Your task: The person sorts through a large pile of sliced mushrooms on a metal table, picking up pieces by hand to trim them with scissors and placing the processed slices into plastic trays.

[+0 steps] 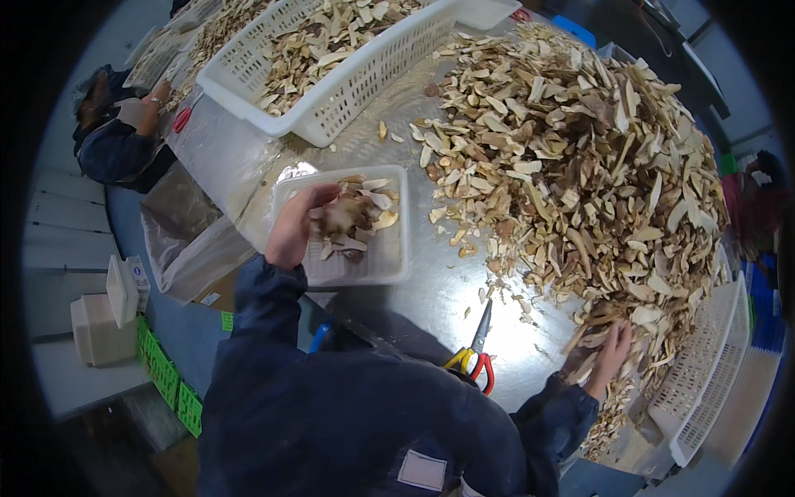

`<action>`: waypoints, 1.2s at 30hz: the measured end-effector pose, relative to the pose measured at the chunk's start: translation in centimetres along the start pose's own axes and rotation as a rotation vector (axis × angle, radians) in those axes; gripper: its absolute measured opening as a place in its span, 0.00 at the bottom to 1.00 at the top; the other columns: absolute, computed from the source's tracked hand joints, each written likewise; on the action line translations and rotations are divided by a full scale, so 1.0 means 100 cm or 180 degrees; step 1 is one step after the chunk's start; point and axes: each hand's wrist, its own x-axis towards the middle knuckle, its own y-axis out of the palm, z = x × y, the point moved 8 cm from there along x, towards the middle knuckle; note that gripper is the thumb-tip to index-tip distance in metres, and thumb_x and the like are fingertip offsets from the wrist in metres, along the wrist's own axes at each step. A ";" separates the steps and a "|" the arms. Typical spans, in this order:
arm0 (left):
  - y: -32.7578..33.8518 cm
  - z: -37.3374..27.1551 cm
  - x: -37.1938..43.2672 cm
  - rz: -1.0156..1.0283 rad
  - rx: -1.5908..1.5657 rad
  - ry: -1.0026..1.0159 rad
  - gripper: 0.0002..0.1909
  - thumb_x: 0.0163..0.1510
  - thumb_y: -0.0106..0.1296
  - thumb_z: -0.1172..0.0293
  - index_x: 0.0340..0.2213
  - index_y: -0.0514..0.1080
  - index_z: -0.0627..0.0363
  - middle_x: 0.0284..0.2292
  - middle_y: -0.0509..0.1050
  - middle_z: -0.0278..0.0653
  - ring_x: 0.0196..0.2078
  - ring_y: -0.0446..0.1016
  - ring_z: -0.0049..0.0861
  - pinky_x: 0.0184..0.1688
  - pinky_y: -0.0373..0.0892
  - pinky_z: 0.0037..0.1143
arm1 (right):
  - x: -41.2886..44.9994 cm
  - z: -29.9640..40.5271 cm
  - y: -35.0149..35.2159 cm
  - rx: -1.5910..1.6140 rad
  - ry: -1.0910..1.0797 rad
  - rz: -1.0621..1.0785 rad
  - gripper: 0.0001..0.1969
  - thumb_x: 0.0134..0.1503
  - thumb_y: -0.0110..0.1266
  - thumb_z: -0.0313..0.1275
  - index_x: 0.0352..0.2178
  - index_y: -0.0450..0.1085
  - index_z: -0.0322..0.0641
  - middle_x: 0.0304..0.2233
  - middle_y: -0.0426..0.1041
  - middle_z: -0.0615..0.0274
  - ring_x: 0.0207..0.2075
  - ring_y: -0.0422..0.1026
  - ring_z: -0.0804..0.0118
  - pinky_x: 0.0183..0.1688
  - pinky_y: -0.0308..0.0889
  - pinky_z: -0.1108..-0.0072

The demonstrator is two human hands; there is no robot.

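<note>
My left hand (297, 222) is over the left side of a clear plastic tray (405, 248), beside a small heap of sliced mushrooms (354, 241); part of that heap is blurred, and whether the fingers grip any is unclear. On the right, my right hand (612, 359) touches the lower edge of a large pile of dried mushroom slices (559, 155); its fingers are partly bent among the slices, and what they hold cannot be told. Between the hands, scissors with yellow and red handles (477, 348) lie on the metal table, close to my body.
A white perforated basket (366, 81) of slices stands at the back left. More white baskets (702, 373) lean at the right edge. At far left a co-worker (124, 143) is at the table near red-handled scissors (182, 119). A plastic bag (192, 242) hangs by the left edge.
</note>
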 end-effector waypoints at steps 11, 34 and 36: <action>-0.127 0.018 -0.037 -0.1326 0.4130 -0.0188 0.18 0.49 0.53 0.60 0.33 0.70 0.65 0.30 0.73 0.47 0.33 0.72 0.37 0.37 0.67 0.29 | -0.036 0.010 -0.025 0.0455 0.0227 -0.0167 0.17 0.58 0.49 0.32 0.45 0.66 0.31 0.43 0.70 0.57 0.44 0.67 0.68 0.47 0.61 0.79; 0.162 0.018 0.026 0.0109 0.5293 0.1962 0.15 0.42 0.57 0.63 0.32 0.73 0.59 0.48 0.65 0.42 0.58 0.53 0.38 0.58 0.47 0.45 | -0.213 0.128 0.112 -0.1345 -0.0399 0.2223 0.27 0.48 0.58 0.34 0.49 0.60 0.42 0.28 0.72 0.53 0.30 0.73 0.53 0.30 0.68 0.70; 0.164 0.025 0.035 0.0176 0.5457 0.1806 0.16 0.41 0.57 0.63 0.33 0.73 0.58 0.49 0.64 0.42 0.59 0.51 0.37 0.59 0.44 0.46 | -0.220 0.126 0.119 -0.1941 -0.0352 0.2401 0.35 0.46 0.59 0.37 0.54 0.53 0.44 0.37 0.70 0.51 0.37 0.71 0.51 0.35 0.69 0.67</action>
